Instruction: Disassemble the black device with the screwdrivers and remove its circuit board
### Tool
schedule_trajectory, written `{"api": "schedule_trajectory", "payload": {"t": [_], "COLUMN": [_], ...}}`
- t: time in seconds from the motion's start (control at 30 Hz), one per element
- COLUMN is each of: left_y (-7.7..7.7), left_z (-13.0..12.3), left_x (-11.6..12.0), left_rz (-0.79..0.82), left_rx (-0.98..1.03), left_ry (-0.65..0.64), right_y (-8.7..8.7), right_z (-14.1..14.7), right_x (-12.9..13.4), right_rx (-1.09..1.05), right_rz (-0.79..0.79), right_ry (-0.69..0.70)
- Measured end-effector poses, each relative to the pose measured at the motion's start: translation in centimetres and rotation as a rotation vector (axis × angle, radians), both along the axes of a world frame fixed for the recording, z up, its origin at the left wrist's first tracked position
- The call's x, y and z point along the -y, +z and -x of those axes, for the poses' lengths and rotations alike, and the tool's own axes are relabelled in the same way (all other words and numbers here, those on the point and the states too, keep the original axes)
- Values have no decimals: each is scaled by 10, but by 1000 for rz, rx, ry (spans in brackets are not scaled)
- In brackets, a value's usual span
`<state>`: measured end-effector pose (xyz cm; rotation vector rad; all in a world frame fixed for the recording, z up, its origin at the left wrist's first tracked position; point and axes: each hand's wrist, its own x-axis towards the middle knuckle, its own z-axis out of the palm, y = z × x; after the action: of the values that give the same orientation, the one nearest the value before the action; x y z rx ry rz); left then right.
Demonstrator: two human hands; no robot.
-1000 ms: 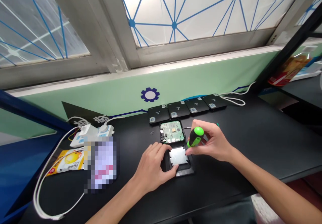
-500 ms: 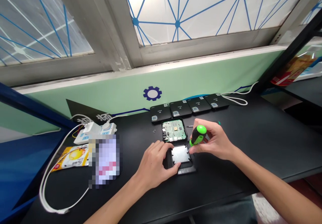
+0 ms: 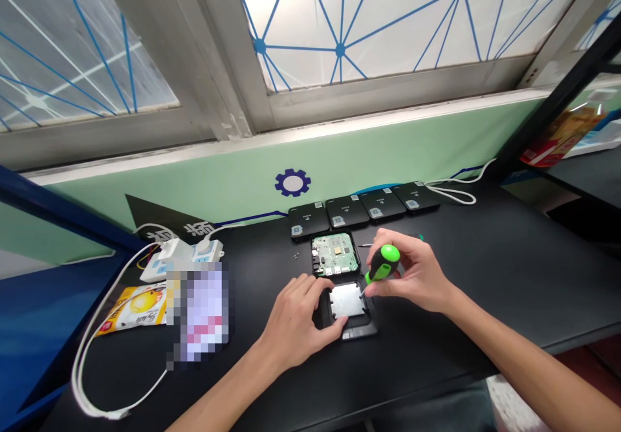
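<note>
Windows: two large frosted panes [image 3: 369, 24] [image 3: 82, 50] in a pale grey frame [image 3: 213, 50], crossed by a web of blue lines
Light: bright daylight coming through the panes
Wall: pale green wall [image 3: 388, 144] below the sill, with a blue gear emblem [image 3: 292, 183] and a black triangle [image 3: 152, 212]
Furniture: black surface [image 3: 509, 277] along the wall, a blue side panel [image 3: 33, 315] at left, a dark upright frame [image 3: 557, 102] at right
Floor: reddish floor [image 3: 582, 361] at lower right
</note>
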<state>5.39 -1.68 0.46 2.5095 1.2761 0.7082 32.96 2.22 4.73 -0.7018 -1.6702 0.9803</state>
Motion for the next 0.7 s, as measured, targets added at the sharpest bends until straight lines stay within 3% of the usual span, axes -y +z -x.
{"api": "schedule_trajectory", "payload": {"t": [0.7], "left_y": [2], "left_z": [0], "left_x": [0], "left_rz": [12], "left_rx": [-9], "left_ry": [-6], "right_y": [5], "right_z": [-9], "right_x": [-2], "right_rx": [78], "right_rz": [117], "right_ry": [48]}}
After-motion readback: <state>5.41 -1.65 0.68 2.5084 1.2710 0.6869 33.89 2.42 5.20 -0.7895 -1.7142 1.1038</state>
